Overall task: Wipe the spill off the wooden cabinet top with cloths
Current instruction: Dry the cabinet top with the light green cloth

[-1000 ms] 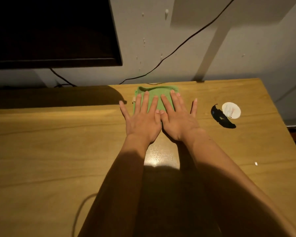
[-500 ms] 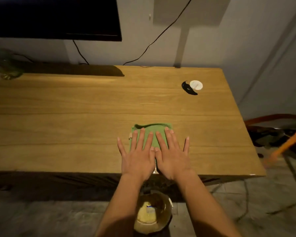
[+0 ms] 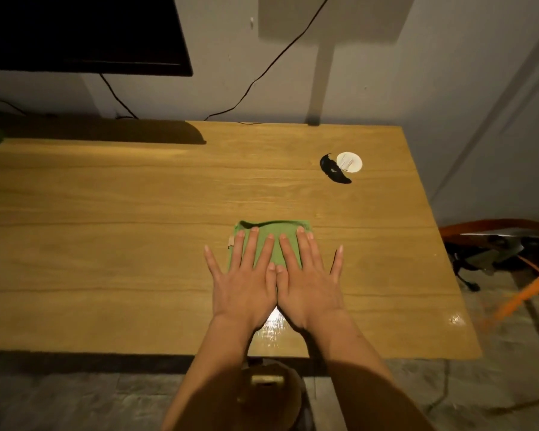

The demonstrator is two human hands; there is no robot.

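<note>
Both hands lie flat, palm down, with fingers straight and spread; neither hand curls round or pinches anything. Left hand (image 3: 245, 287) and right hand (image 3: 310, 287) sit side by side, thumbs touching at the midline, fingertips pointing toward the wall.

Contact: the index, middle and ring fingers of each hand press on the green cloth (image 3: 274, 236). The little fingers lie outside the cloth on the bare wood. The heels of both palms rest on the wooden cabinet top (image 3: 106, 244).

Cloth position: folded flat on the cabinet top, right of centre, in the near half of the surface. The visible part is a rectangle with its long axis running left to right, parallel to the front edge of the cabinet. The far edge faces the wall. The near edge is hidden under the hands.

Spill: a black spill (image 3: 335, 174) lies toward the far right corner, well apart from the cloth. It is crescent-shaped, with its long axis running from far-left to near-right. A white round disc (image 3: 349, 162) sits just beside it on the far-right side.

Surface: a glossy patch (image 3: 273, 326) shows on the wood between the wrists, near the front edge.

Surroundings: a dark screen (image 3: 75, 32) hangs on the wall at the upper left, with a black cable (image 3: 263, 71) running across the wall.
</note>
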